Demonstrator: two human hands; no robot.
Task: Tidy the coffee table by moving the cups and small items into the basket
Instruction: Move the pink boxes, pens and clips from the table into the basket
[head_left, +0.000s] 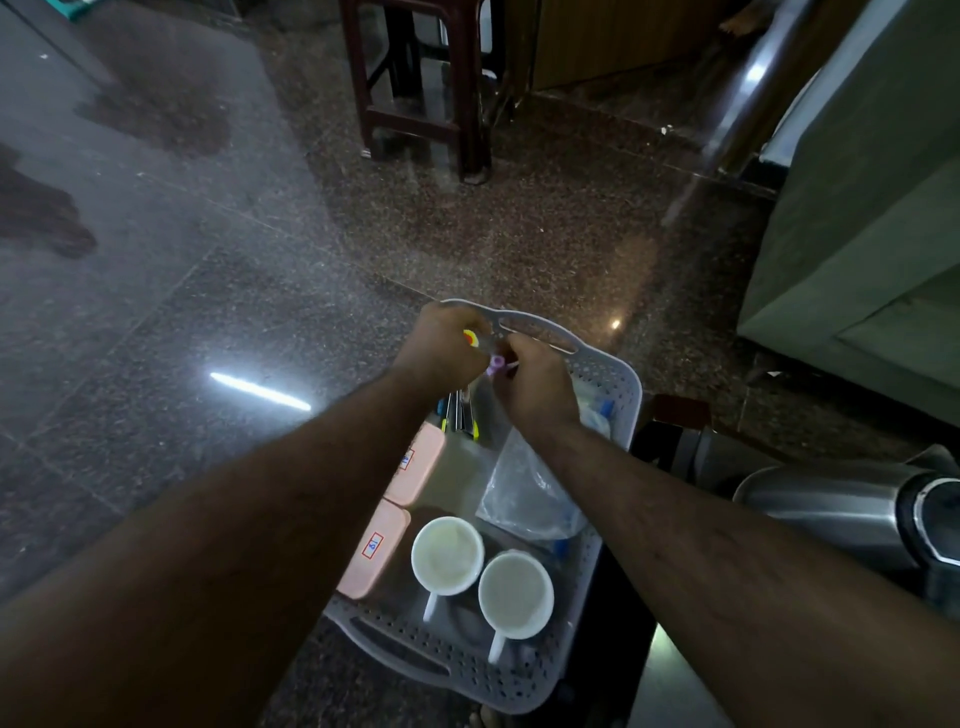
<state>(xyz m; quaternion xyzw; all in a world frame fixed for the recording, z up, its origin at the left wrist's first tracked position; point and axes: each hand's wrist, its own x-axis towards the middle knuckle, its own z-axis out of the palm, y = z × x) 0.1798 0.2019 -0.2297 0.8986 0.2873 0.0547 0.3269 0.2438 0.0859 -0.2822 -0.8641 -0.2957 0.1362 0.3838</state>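
- Speckled, polished granite floor (363, 249) reflecting light; dim room.
- Perforated grey plastic basket (613, 379) holds two white cups (448, 555), handles toward viewer, and two pink boxes (415, 462).
- Left hand (447, 348) and right hand (535, 387) meet over basket's far end, fingers pinching one small purple-tipped item (497, 362).

Each pink box (375, 550) (415, 465) in the basket (613, 374) bears a red-bordered label, its writing too small to read.

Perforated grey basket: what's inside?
Grey basket: two white mugs, two pink boxes, clear plastic bag, upright utensils. Arms hide the rest.
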